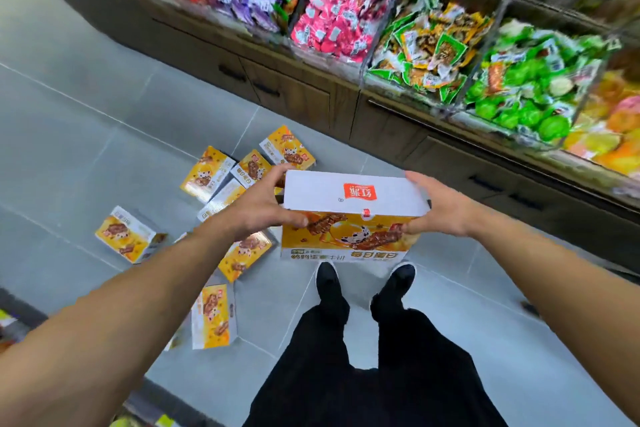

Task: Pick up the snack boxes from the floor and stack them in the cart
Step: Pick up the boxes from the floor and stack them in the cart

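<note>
Cardboard, orange and white: the snack box (349,215) sits mid-frame above my shoes, clamped at its short ends by my left hand (263,208) and right hand (440,206). It looks stiff and fairly light, so an end grip should do. More boxes (207,173) lie scattered lower left on the floor (86,135); no cart is visible.

Brightness: bright, even indoor light over the grey floor tiles (86,87)
Shadows: faint, soft ones beside the snack boxes (207,173)
Blur: candy bins (433,45) along the top smeared by motion
Sharpest: held snack box (349,215)
Distortion: wide-angle bending; cabinet (311,97) line slants, forearms stretch toward the corners
</note>
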Demonstrator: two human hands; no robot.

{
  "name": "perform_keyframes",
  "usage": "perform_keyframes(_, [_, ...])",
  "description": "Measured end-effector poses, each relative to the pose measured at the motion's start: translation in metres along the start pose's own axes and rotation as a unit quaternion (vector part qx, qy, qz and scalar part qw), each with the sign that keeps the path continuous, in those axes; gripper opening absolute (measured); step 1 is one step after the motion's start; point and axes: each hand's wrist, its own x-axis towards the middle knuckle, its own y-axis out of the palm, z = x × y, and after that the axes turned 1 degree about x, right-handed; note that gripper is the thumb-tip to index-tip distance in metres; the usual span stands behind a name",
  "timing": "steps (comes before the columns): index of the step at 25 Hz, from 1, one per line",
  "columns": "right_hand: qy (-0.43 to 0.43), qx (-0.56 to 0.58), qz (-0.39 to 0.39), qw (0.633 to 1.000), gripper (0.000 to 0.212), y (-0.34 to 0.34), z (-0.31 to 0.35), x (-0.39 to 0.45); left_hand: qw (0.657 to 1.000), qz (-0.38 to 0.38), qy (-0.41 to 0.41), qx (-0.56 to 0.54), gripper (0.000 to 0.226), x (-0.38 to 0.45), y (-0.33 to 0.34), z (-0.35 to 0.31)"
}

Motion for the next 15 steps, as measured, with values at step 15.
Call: perform_keyframes(15, [0.18, 0.154, -0.327, 0.915, 0.093, 0.042, -0.219, -0.282, 0.812, 0.198, 0.238, 0.495, 0.09, 0.026, 0.3, -0.129])
